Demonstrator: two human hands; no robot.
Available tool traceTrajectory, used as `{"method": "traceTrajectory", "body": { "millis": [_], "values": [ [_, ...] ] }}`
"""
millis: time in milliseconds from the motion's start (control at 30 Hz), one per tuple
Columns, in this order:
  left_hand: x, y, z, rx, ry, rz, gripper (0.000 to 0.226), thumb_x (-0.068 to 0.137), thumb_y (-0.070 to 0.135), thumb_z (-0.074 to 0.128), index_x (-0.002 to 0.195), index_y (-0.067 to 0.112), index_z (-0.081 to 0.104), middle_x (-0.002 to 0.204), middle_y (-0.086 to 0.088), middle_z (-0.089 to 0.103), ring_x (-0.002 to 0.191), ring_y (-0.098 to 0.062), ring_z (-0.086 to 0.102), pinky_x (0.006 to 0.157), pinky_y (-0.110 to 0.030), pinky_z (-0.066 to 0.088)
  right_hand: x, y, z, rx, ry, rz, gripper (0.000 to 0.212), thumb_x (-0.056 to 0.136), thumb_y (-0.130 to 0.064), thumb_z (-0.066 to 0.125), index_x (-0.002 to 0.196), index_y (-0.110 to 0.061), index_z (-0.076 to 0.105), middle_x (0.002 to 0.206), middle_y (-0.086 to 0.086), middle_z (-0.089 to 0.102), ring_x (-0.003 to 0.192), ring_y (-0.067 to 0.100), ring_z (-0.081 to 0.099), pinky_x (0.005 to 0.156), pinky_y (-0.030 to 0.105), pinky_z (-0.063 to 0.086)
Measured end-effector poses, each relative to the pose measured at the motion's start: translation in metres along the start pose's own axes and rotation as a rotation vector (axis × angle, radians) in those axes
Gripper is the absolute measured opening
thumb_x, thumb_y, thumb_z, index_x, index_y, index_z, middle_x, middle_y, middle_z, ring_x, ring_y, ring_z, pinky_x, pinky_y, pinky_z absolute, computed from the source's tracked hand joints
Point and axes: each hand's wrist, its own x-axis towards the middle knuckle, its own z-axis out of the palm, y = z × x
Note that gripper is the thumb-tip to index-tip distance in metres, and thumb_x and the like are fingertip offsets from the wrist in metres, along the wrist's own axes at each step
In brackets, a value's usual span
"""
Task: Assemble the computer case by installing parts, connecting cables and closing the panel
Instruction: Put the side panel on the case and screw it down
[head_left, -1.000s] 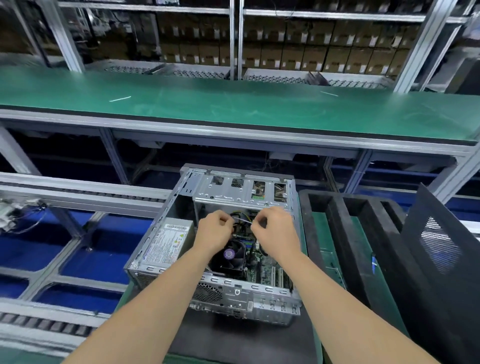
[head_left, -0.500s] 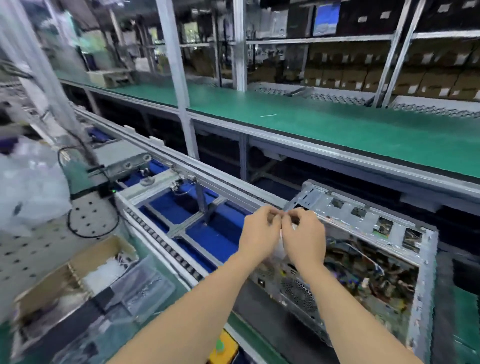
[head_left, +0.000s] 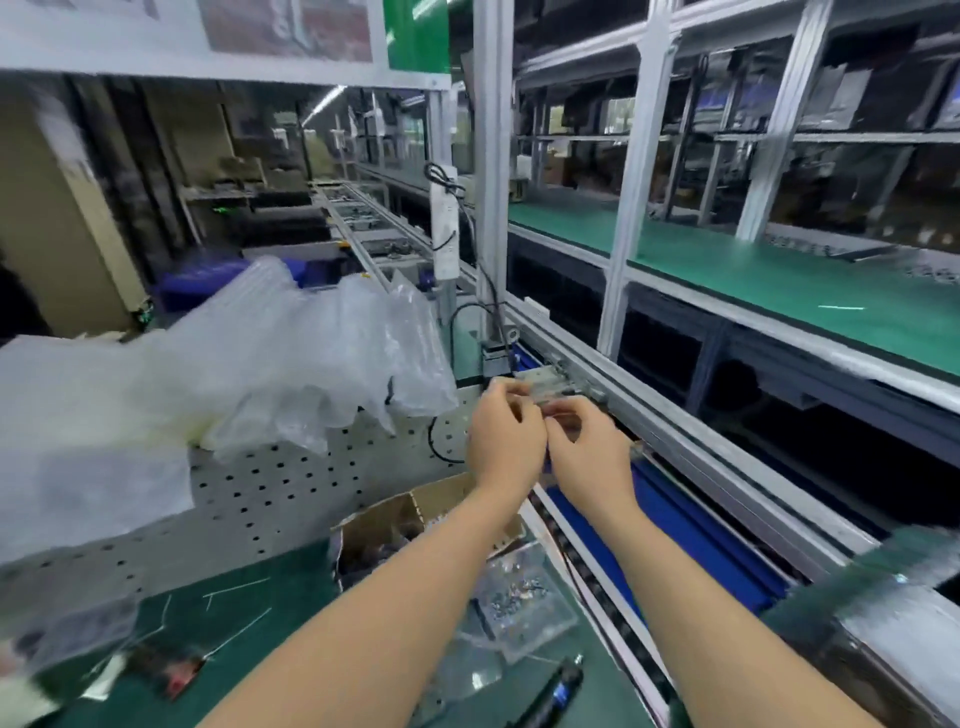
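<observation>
Above the cardboard box (head_left: 410, 519), left hand (head_left: 506, 447) and right hand (head_left: 589, 460) meet, fingertips pinching a small pale piece (head_left: 543, 408). Plastic bags (head_left: 260, 374) crowd the left; a clear tray (head_left: 524, 608) lies under the forearms. Lower right, probably the computer case (head_left: 893, 639), blurred.

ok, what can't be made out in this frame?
Head view throughout.
Small item pinched by left hand and right hand: motion-blurred, unidentifiable.
Computer case: blurred, cut by right edge.
Cardboard box contents: hidden behind left forearm.
Clear tray parts: too small.
</observation>
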Motion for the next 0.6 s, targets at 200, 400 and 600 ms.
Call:
{"method": "traceTrajectory", "body": {
  "millis": [200, 400, 600],
  "values": [
    [0.078, -0.053, -0.116, 0.056, 0.339, -0.059, 0.029, 0.089, 0.007, 0.057, 0.105, 0.029, 0.046, 0.118, 0.001, 0.044, 0.093, -0.015, 0.049, 0.078, -0.028, 0.039, 0.038, -0.069, 0.146, -0.009, -0.209, -0.115, 0.028, 0.098, -0.029, 0.068, 0.126, -0.023, 0.068, 0.116, -0.004, 0.072, 0.106, 0.010, 0.067, 0.088, 0.023, 0.048],
    [0.125, -0.090, -0.181, -0.037, 0.480, -0.311, 0.033, 0.089, 0.016, 0.060, 0.116, 0.022, 0.042, 0.134, -0.010, 0.035, 0.116, -0.032, 0.042, 0.099, -0.049, 0.043, 0.074, -0.107, 0.242, -0.290, -0.502, -0.129, 0.091, 0.091, -0.039, 0.077, 0.160, -0.046, 0.018, 0.166, 0.016, 0.023, 0.155, 0.033, 0.021, 0.118, 0.049, 0.034],
    [0.149, -0.106, -0.226, -0.102, 0.524, -0.368, 0.045, 0.091, 0.018, 0.057, 0.121, 0.041, 0.034, 0.125, -0.010, 0.036, 0.087, -0.030, 0.058, 0.070, -0.036, 0.044, 0.096, -0.108, 0.280, -0.439, -0.387, -0.077, 0.055, 0.091, -0.025, 0.063, 0.143, -0.036, 0.049, 0.143, 0.009, 0.050, 0.127, 0.031, 0.051, 0.107, 0.045, 0.032]
  ]
}}
